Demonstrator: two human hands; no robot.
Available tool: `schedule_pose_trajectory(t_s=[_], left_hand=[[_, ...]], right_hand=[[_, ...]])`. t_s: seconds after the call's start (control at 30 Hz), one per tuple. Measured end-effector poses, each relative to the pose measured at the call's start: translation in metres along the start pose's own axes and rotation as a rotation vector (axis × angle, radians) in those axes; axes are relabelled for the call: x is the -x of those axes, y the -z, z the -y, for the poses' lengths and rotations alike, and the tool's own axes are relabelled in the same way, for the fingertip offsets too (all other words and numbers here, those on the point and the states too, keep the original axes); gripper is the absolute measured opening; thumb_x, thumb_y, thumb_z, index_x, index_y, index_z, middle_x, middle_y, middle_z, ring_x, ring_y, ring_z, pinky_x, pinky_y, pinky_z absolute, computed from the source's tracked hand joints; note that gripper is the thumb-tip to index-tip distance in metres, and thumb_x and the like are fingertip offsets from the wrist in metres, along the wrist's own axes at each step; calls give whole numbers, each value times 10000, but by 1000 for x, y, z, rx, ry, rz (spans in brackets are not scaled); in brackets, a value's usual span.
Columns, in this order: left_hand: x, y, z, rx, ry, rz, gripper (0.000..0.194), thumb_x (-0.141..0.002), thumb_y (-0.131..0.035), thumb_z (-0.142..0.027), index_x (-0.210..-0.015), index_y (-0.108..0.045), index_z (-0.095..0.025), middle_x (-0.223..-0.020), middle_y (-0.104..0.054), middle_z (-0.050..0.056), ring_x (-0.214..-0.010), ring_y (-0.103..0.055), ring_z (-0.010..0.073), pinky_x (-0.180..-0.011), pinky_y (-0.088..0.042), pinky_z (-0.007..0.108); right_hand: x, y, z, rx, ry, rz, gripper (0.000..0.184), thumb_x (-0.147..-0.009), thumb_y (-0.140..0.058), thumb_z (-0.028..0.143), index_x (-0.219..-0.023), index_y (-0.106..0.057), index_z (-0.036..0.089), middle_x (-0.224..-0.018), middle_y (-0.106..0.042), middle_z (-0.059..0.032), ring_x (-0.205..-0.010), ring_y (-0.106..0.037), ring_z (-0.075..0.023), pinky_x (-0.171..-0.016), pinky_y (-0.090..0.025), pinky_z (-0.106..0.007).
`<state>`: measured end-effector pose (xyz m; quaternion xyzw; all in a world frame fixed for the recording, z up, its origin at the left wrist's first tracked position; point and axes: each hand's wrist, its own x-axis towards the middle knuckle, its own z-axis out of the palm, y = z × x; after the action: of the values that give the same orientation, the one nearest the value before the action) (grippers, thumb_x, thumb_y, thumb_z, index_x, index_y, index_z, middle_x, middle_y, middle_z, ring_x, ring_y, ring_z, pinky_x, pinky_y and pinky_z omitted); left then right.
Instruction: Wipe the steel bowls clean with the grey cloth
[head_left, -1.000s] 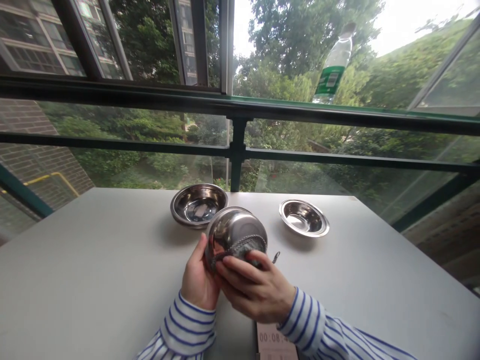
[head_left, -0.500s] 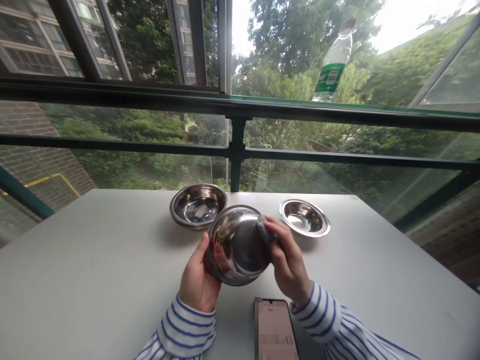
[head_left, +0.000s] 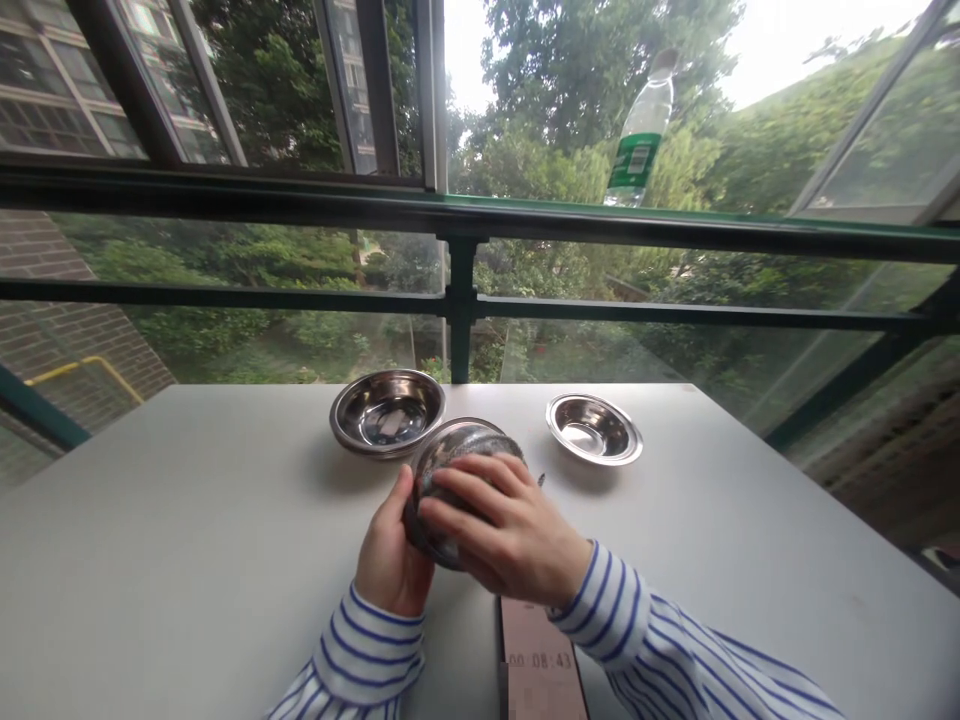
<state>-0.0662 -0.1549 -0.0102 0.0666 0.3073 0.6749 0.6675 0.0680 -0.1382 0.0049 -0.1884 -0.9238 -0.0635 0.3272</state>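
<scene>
My left hand (head_left: 390, 558) grips a steel bowl (head_left: 457, 448) by its left rim and holds it tilted above the white table (head_left: 187, 560), bottom towards me. My right hand (head_left: 501, 530) lies across the bowl's outer side, fingers pressed onto it; a grey cloth seen in the earlier frames is hidden under it. Both sleeves are blue-and-white striped.
Two more steel bowls sit upright on the table behind: a larger one (head_left: 388, 412) at centre-left and a smaller one (head_left: 594, 428) at right. A phone (head_left: 536, 665) showing a timer lies at the near edge. A water bottle (head_left: 637, 135) stands on the green railing (head_left: 675, 228).
My right hand has swept from the bowl's right edge back across its outer side to the left. The left hand keeps its hold. The view has shifted slightly.
</scene>
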Motion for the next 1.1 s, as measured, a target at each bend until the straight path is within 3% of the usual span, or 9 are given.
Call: schedule_pose_trajectory(t_s=[0.07,0.13,0.2,0.33,0.43,0.57,0.73,0.93,1.1], left_hand=[[1,-2,-2,1,-18,-4,309,-872,-425,-213,-767,-677,-71,-683,-698,81,-610,-655,126,-571,-541,191],[2,-4,-4,-30,-97,-10,281,-857,-454,-205,-741,-675,-76,-660,-693,71,-572,-642,120,-537,-531,187],[2,-4,-3,-124,-166,3,223,-814,-537,-248,-769,-676,-79,-649,-687,62,-544,-629,126,-514,-523,204],[3,2,-2,-387,-275,36,224,-725,-647,-336,-753,-671,-115,-608,-670,17,-463,-569,88,-457,-475,178],[3,5,-3,-636,-336,114,225,-733,-634,-348,-803,-682,-140,-654,-685,15,-551,-598,103,-532,-491,193],[2,7,-5,-1006,-448,172,245,-728,-633,-320,-885,-694,-142,-786,-706,46,-733,-633,170,-695,-499,265],[0,12,3,-1337,-662,211,195,-712,-645,-284,-867,-723,-194,-821,-712,67,-745,-627,203,-715,-473,287],[-1,16,23,-1705,-840,507,227,-793,-522,-209,-943,-692,-221,-756,-690,89,-720,-611,219,-681,-469,315],[3,14,38,-2208,-810,596,302,-822,-382,-106,-970,-644,-130,-732,-666,125,-744,-595,251,-589,-480,324]], right_hand=[[11,-4,7,-58,36,-31,347,-834,-448,154,-1167,-532,202,-1170,-575,-73,-1109,-433,-231,-901,-385,-404],[22,-4,10,-225,-51,-100,381,-815,-446,101,-1171,-530,207,-1145,-586,-76,-1074,-466,-215,-890,-407,-391],[32,-1,9,-477,-273,-217,373,-814,-446,101,-1154,-545,221,-1114,-593,-76,-1019,-510,-204,-857,-439,-382],[44,5,-3,-1062,-932,-503,273,-820,-507,255,-1077,-598,240,-1000,-644,-49,-881,-594,-204,-752,-484,-358],[50,6,-13,-1359,-1200,-649,340,-759,-572,295,-1092,-595,230,-967,-664,-36,-841,-612,-204,-725,-483,-331],[58,3,-22,-1441,-1270,-693,357,-734,-581,280,-1082,-606,201,-1009,-661,-39,-888,-599,-204,-740,-467,-298],[65,1,-27,-1519,-1254,-694,338,-751,-548,271,-1072,-609,183,-1043,-653,-44,-894,-602,-206,-765,-466,-314],[65,6,-30,-1655,-1287,-795,288,-773,-556,347,-1002,-639,192,-954,-680,-28,-863,-619,-205,-760,-475,-318],[66,7,-29,-1701,-1234,-823,247,-755,-580,335,-954,-651,208,-918,-678,-10,-837,-613,-198,-753,-479,-320]])
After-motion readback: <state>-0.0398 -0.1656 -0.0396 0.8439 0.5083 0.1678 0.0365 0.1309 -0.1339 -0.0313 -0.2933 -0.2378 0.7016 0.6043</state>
